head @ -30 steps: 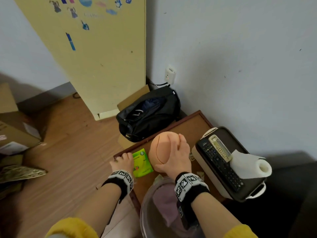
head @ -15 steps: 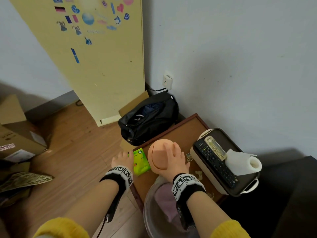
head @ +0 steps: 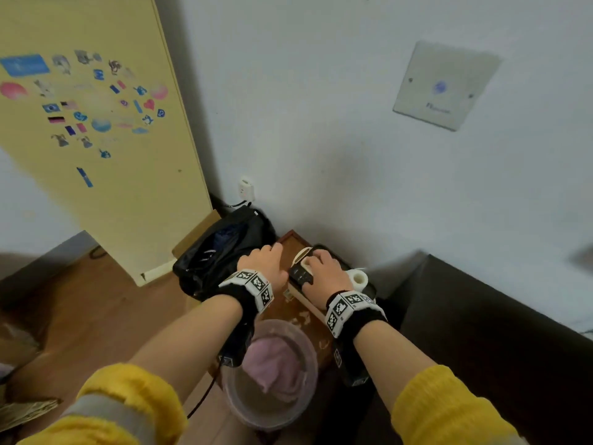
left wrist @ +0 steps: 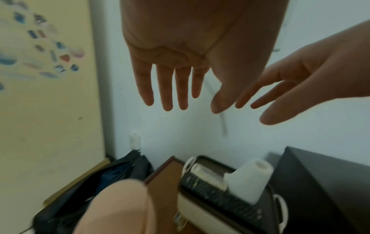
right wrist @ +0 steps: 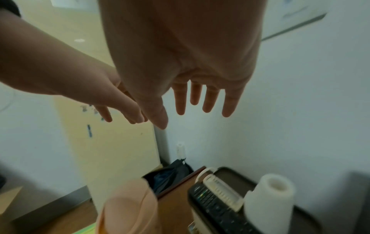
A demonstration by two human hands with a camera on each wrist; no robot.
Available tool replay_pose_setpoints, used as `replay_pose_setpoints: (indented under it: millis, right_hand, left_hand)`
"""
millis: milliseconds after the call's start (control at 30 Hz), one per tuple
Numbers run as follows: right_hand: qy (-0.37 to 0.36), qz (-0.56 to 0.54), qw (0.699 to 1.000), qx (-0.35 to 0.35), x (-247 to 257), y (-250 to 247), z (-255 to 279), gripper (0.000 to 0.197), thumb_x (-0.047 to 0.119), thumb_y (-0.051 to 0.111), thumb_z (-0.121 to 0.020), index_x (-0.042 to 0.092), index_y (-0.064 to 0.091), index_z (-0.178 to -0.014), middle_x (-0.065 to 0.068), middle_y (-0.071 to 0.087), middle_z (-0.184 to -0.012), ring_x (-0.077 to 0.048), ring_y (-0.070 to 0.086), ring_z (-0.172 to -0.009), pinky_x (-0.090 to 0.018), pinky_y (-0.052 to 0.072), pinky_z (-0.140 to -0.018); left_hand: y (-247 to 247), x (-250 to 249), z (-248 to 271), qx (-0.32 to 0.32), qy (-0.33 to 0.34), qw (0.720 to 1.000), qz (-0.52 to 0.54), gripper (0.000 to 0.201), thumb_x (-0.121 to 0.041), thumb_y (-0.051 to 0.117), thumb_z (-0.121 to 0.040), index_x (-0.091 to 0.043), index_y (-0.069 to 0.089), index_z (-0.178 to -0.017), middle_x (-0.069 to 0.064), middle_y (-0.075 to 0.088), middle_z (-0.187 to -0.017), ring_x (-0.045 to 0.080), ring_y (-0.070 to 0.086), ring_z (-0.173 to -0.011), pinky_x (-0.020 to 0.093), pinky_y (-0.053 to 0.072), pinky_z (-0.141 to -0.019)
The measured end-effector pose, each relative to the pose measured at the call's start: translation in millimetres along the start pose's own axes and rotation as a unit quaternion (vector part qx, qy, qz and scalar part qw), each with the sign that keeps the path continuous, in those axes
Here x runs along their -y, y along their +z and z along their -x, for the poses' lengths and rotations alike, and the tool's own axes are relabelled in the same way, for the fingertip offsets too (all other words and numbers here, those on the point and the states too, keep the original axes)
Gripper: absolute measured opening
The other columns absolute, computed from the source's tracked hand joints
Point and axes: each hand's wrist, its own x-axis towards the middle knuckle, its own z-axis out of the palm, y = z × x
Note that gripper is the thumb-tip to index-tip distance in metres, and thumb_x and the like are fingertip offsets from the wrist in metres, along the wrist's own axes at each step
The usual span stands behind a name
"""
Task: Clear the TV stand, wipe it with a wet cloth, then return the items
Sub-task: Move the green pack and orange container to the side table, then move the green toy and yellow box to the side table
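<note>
Both hands are raised above the stand with fingers straight and spread; neither holds anything. In the wrist views the left hand and right hand hang side by side, well above the surface, thumbs almost touching.

The tray lies below and slightly right of the hands, at the wall end of the stand, its long axis running from the near edge toward the wall. The right hand is directly over it and so the nearer; the left hand is over the bare wood to its left. On the tray, a black remote and a cream remote lie lengthwise, with a paper roll upright just beside them on the right.

A peach ball stands on the stand's left part, below the wrists and left of the tray; a green packet shows at its foot. A black bag rests on the floor against the stand's left edge. A basin holding a pink cloth sits at the near end.

Judged from this layout, returning of items appears largely done; whether the hands are about to adjust the tray cannot be told. The upright roll is the piece most likely to topple if the tray is nudged.
</note>
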Motion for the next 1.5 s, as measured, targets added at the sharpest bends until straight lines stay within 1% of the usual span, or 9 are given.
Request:
replay_pose_setpoints:
  millis: [300, 500, 667, 800, 967, 1100, 1300, 1433, 1500]
  right_hand:
    - [0.094, -0.062, 0.989, -0.096, -144, -122, 113, 0.055, 0.026, 0.055, -0.088, 0.021, 0.037, -0.14, -0.001, 0.034, -0.145, -0.025, 0.043, -0.128, -0.041, 0.042, -0.1]
    - [0.142, -0.051, 0.98, -0.129, -259, -180, 195, 0.052, 0.025, 0.054, -0.088, 0.022, 0.039, -0.138, -0.003, 0.038, -0.142, -0.026, 0.045, -0.125, -0.041, 0.043, -0.099]
    - [0.193, -0.044, 0.971, -0.133, -339, -208, 249, 0.048, 0.024, 0.053, -0.089, 0.02, 0.042, -0.136, -0.003, 0.039, -0.14, -0.024, 0.045, -0.124, -0.038, 0.042, -0.098]
    - [0.234, -0.053, 0.961, -0.135, -385, -214, 278, 0.045, 0.025, 0.053, -0.089, 0.019, 0.045, -0.133, -0.004, 0.04, -0.139, -0.025, 0.045, -0.124, -0.037, 0.042, -0.098]
    - [0.28, -0.063, 0.95, -0.126, -428, -197, 302, 0.044, 0.028, 0.057, -0.086, 0.015, 0.05, -0.127, -0.008, 0.044, -0.134, -0.027, 0.048, -0.121, -0.039, 0.045, -0.098]
    - [0.298, -0.086, 0.944, -0.116, -466, -180, 324, 0.044, 0.026, 0.06, -0.085, 0.017, 0.051, -0.127, -0.007, 0.045, -0.135, -0.027, 0.048, -0.122, -0.038, 0.044, -0.1]
    - [0.369, -0.147, 0.911, -0.112, -553, -167, 365, 0.057, 0.024, 0.058, -0.086, 0.02, 0.037, -0.139, -0.008, 0.044, -0.138, -0.031, 0.047, -0.125, -0.04, 0.044, -0.099]
    - [0.4, -0.147, 0.901, -0.078, -629, -162, 386, 0.069, 0.026, 0.06, -0.085, 0.022, 0.025, -0.145, -0.008, 0.036, -0.145, -0.035, 0.039, -0.131, -0.043, 0.041, -0.102]
    - [0.41, -0.126, 0.901, -0.069, -668, -161, 396, 0.071, 0.027, 0.062, -0.084, 0.021, 0.025, -0.144, -0.006, 0.034, -0.145, -0.035, 0.035, -0.133, -0.043, 0.039, -0.102]
  left_hand:
    - [-58, -213, 38, -0.034, 0.114, 0.988, 0.103, 0.03, -0.029, 0.047, -0.089, -0.023, 0.055, -0.116, 0.0, 0.063, -0.117, 0.021, 0.059, -0.105, 0.035, 0.047, -0.092]
    - [-58, -353, 72, -0.066, 0.177, 0.978, 0.084, 0.025, -0.031, 0.049, -0.089, -0.027, 0.058, -0.111, -0.004, 0.065, -0.113, 0.019, 0.061, -0.102, 0.03, 0.046, -0.085]
    - [-46, -444, 94, -0.046, 0.208, 0.975, 0.066, 0.025, -0.035, 0.05, -0.086, -0.029, 0.059, -0.109, -0.004, 0.064, -0.113, 0.021, 0.061, -0.101, 0.029, 0.045, -0.081]
    - [-27, -495, 106, -0.005, 0.247, 0.969, 0.022, 0.025, -0.033, 0.047, -0.09, -0.024, 0.059, -0.11, 0.002, 0.062, -0.116, 0.025, 0.06, -0.102, 0.029, 0.043, -0.078]
    - [-1, -539, 107, 0.051, 0.298, 0.952, -0.048, 0.028, -0.033, 0.048, -0.09, -0.021, 0.06, -0.112, 0.006, 0.061, -0.119, 0.028, 0.059, -0.108, 0.035, 0.048, -0.089]
    - [16, -572, 103, 0.091, 0.322, 0.938, -0.09, 0.026, -0.032, 0.048, -0.09, -0.018, 0.061, -0.107, 0.008, 0.062, -0.114, 0.028, 0.06, -0.103, 0.034, 0.048, -0.085]
    - [60, -646, 96, 0.136, 0.334, 0.926, -0.108, 0.024, -0.034, 0.05, -0.086, -0.014, 0.061, -0.093, 0.008, 0.066, -0.107, 0.027, 0.062, -0.094, 0.035, 0.052, -0.084]
    - [100, -703, 93, 0.158, 0.306, 0.935, -0.08, 0.046, -0.039, 0.052, -0.09, -0.011, 0.049, -0.126, 0.009, 0.059, -0.123, 0.029, 0.057, -0.111, 0.035, 0.047, -0.092]
    - [119, -731, 89, 0.165, 0.29, 0.941, -0.06, 0.058, -0.042, 0.053, -0.088, -0.01, 0.04, -0.134, 0.011, 0.055, -0.129, 0.029, 0.055, -0.116, 0.036, 0.046, -0.095]
